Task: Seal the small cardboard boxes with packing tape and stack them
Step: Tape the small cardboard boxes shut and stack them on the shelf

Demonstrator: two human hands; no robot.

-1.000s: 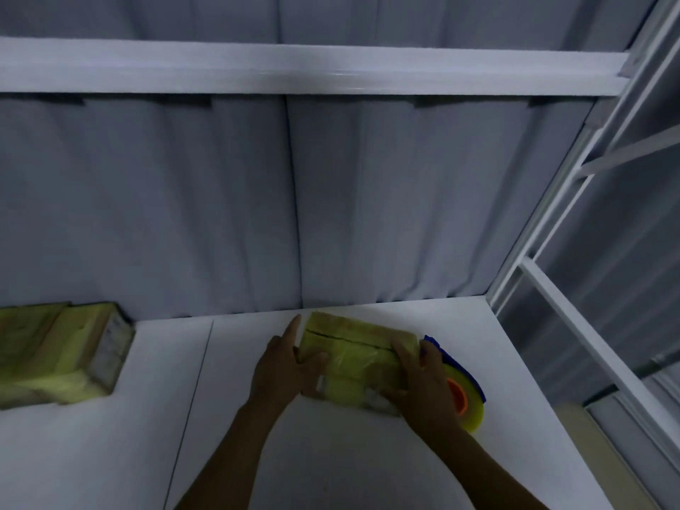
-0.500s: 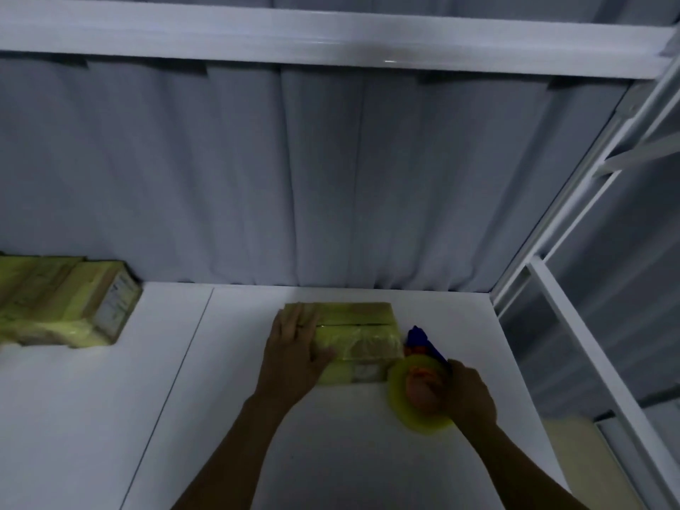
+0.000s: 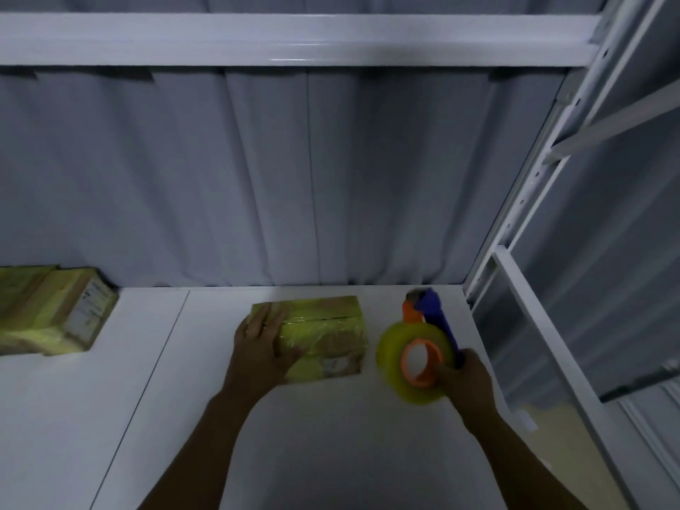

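The left hand lies flat, fingers straight, pressing the small box on the white table. The right hand grips the tape dispenser just beside the box — raised, apart from it. More boxes sit stacked far left.

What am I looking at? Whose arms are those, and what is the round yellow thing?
There is no machine here, just a person. The picture comes from a camera worn on their head, looking down, so you see their own arms. The left hand lies flat on a small cardboard box on a white table. The right hand grips a tape dispenser: the round yellow thing is its roll of packing tape, with a blue handle. It is beside the box, apart from it. Far left, more taped boxes sit by a grey curtain.
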